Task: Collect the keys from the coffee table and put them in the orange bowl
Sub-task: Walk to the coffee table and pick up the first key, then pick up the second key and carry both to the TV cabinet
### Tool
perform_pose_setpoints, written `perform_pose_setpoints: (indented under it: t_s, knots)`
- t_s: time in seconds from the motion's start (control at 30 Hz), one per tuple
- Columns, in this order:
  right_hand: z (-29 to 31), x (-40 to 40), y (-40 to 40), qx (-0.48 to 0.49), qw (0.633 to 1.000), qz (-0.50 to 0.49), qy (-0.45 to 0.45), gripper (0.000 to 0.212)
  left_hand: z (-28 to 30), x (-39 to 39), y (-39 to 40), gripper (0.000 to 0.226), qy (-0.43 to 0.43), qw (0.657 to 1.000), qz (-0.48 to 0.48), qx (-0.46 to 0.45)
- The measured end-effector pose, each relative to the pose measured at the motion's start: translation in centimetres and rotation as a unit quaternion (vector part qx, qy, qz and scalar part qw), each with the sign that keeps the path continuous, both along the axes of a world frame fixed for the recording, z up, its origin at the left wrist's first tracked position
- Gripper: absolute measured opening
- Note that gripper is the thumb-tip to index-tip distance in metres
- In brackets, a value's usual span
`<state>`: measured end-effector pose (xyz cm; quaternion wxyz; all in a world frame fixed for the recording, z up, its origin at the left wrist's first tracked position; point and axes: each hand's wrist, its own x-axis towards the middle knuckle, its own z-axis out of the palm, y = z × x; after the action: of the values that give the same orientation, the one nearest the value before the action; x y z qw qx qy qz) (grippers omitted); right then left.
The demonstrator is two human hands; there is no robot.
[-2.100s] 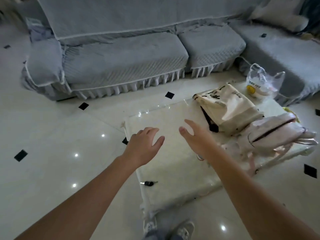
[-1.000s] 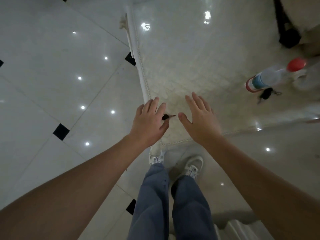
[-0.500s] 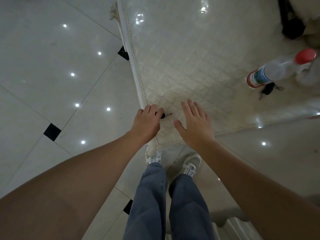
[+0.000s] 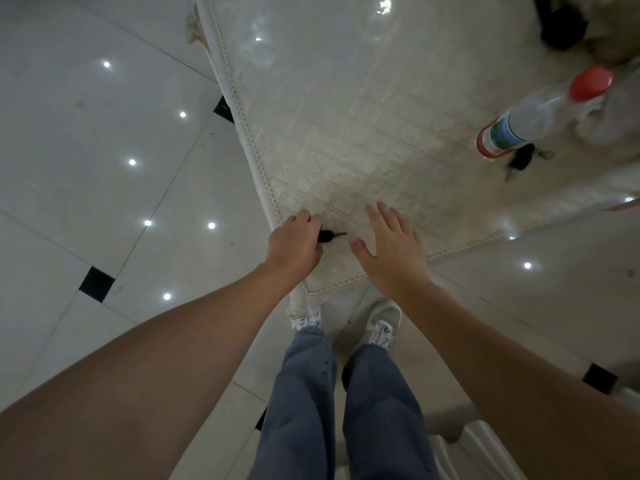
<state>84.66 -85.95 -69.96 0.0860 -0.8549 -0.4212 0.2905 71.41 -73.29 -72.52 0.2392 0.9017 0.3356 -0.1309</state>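
Observation:
A small black-headed key lies near the front left corner of the coffee table, which has a cream patterned cover. My left hand has its fingers curled around the key's black head, with the metal blade sticking out to the right. My right hand hovers flat and open just right of the key, holding nothing. A second black key fob with a ring rests at the right, beside a lying bottle. No orange bowl is in view.
A clear plastic bottle with a red cap lies on the table's right side. A dark-strapped bag sits at the far right corner. White tiled floor spreads left; my legs and shoes stand at the table's front edge.
My head has tilted down from the sofa view to the table's corner. My left hand has come down and its fingers have closed on the small key; my right hand has stayed open beside it.

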Motion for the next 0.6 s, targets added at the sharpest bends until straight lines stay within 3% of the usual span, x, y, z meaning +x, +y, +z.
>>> perform_pose_setpoints:
  t_s: [0.13,0.33,0.6]
  knots:
    - [1.8,1.1,0.0,0.015,0.999,-0.031,-0.002,0.066,2.3,1.8,0.4,0.009,-0.074,0.997,0.004,-0.016]
    - [6.1,3.8,-0.5,0.034,0.996,-0.075,-0.02,0.066,6.9,5.8,0.8,0.009,-0.142,0.989,-0.041,0.03]
    - [12.7,9.6,-3.6,0.082,0.981,-0.166,-0.053,0.065,12.6,12.8,-1.1,0.005,-0.186,0.972,-0.131,0.063]
